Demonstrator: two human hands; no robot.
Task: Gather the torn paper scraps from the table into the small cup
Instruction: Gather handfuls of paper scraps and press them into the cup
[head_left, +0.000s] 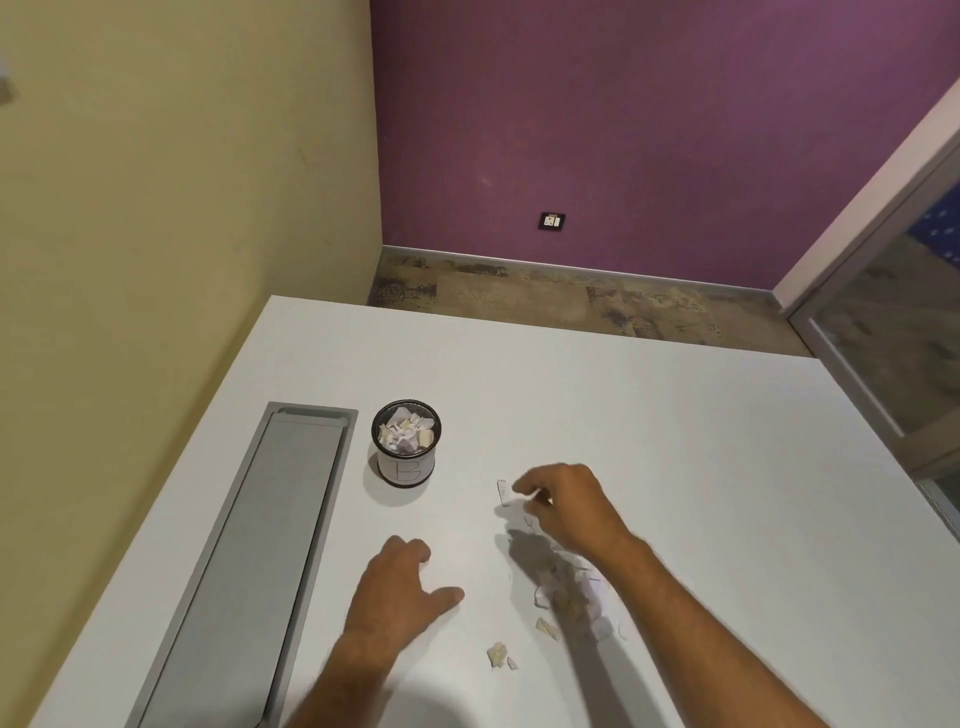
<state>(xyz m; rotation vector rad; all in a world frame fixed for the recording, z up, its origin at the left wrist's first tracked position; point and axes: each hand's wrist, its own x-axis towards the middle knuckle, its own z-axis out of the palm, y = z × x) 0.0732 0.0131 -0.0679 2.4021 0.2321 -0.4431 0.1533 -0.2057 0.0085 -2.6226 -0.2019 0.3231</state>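
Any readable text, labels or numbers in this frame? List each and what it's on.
"B": handwritten on the white label of the small cup.
Paper scraps on the table: faint marks, too small and blurred to read.
Wall socket: no legible marking.

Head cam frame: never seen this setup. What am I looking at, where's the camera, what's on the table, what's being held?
There is no robot here. A person works with bare hands, and the single picture comes from a wide-angle camera on their head, looking forward and down.

On the white table stands a small black mesh cup marked "B", already holding paper scraps. More torn scraps lie in a loose pile near the right forearm, and a few strays lie nearer the camera. A grey recessed panel is set into the table on the left.

The right hand pinches a small white scrap just above the table. The left hand rests on the table, holding nothing.
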